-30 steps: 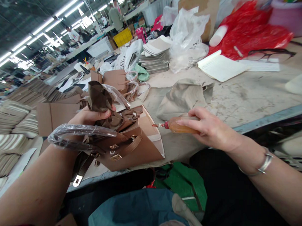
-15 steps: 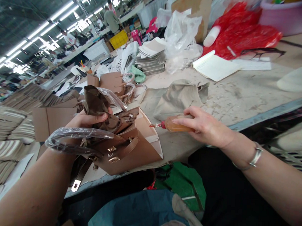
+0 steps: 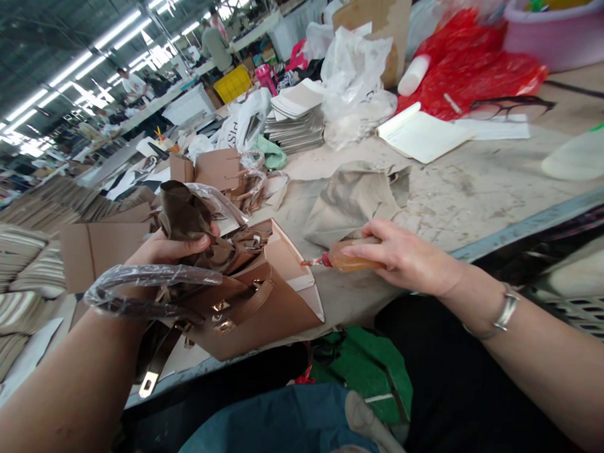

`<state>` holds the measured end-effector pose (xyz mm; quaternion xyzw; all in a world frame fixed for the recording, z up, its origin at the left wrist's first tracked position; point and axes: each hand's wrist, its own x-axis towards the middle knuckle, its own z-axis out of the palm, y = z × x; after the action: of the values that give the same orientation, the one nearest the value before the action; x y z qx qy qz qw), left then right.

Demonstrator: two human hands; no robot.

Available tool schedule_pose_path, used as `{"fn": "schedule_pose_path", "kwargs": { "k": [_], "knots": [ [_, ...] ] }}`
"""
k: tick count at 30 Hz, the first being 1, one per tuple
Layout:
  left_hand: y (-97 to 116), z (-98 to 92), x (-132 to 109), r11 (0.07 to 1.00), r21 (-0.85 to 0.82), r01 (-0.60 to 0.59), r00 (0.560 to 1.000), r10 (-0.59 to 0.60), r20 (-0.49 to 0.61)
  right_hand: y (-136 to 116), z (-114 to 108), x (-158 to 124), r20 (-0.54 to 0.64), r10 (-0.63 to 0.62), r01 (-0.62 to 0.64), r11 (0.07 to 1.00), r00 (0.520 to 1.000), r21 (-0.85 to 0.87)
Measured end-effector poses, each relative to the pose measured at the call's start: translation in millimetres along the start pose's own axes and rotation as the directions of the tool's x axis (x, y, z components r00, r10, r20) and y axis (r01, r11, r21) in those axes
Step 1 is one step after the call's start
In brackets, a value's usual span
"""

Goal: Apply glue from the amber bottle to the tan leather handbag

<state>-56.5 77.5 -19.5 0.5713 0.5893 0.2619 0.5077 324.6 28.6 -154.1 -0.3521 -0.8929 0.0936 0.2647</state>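
My left hand (image 3: 168,249) grips the dark brown lining (image 3: 187,218) pulled up out of a tan leather handbag (image 3: 258,305) that lies tilted at the table's front edge. The bag's plastic-wrapped handle (image 3: 144,290) loops over my left wrist. A strap with a gold buckle (image 3: 150,373) hangs below the bag. My right hand (image 3: 401,257) holds a small amber glue bottle (image 3: 348,258); its red nozzle points left at the bag's open side panel (image 3: 293,266), a little short of it.
A crumpled grey cloth (image 3: 350,198) lies behind the bottle. Further handbags (image 3: 224,170), stacked card pieces (image 3: 296,119), plastic bags (image 3: 358,75), a red bag (image 3: 469,67), a notebook (image 3: 419,135) and spectacles (image 3: 512,105) crowd the table. Piled brown panels (image 3: 31,241) fill the left. People work far behind.
Both hands keep their hold. The view has drifted slightly, so the bag and bottle sit a little lower and further left in the picture.
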Motion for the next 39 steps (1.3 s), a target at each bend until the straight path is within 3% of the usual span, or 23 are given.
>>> {"fn": "schedule_pose_path", "kwargs": {
  "k": [4,9,13,15,19,24,29,35,39],
  "knots": [
    [0.4,0.4,0.0,0.999,-0.040,-0.010,0.999,0.009,-0.039,-0.5,3.7,-2.8,0.020,-0.013,0.012,0.999,1.000,0.038],
    [3.6,3.7,2.7,1.000,-0.014,0.010,1.000,-0.010,0.004,-4.4,0.3,7.3,-0.201,-0.050,0.051,0.999,0.978,-0.003],
    [4.6,4.1,7.0,0.994,0.094,-0.049,0.997,0.054,-0.048,-1.6,0.8,14.5,-0.322,-0.051,0.042,0.998,0.945,-0.035],
    [3.1,2.3,8.9,0.994,0.110,-0.025,0.998,0.032,-0.060,0.8,2.9,12.4,-0.287,-0.018,0.016,1.000,0.958,-0.011],
    [-1.1,-2.0,10.7,0.995,0.101,-0.019,0.999,0.023,-0.031,2.9,6.4,2.8,-0.090,0.033,-0.026,0.996,0.995,0.080],
    [-1.3,-1.0,9.7,0.996,0.089,-0.028,1.000,0.029,-0.008,2.4,7.7,-2.0,0.056,0.059,-0.066,0.989,0.997,0.130],
    [0.2,-2.5,12.1,0.993,0.114,-0.023,0.999,0.027,-0.035,2.5,8.1,-2.2,0.107,0.034,-0.053,0.983,0.994,0.173],
    [-0.3,-1.4,11.2,0.992,0.127,-0.025,0.996,0.035,-0.081,4.0,8.1,-5.2,0.047,0.072,-0.078,0.986,0.996,0.148],
    [-1.4,0.6,6.6,0.992,0.114,-0.046,0.996,0.055,-0.071,3.7,9.3,-5.8,0.102,0.052,-0.069,0.984,0.993,0.162]
  ]
}}
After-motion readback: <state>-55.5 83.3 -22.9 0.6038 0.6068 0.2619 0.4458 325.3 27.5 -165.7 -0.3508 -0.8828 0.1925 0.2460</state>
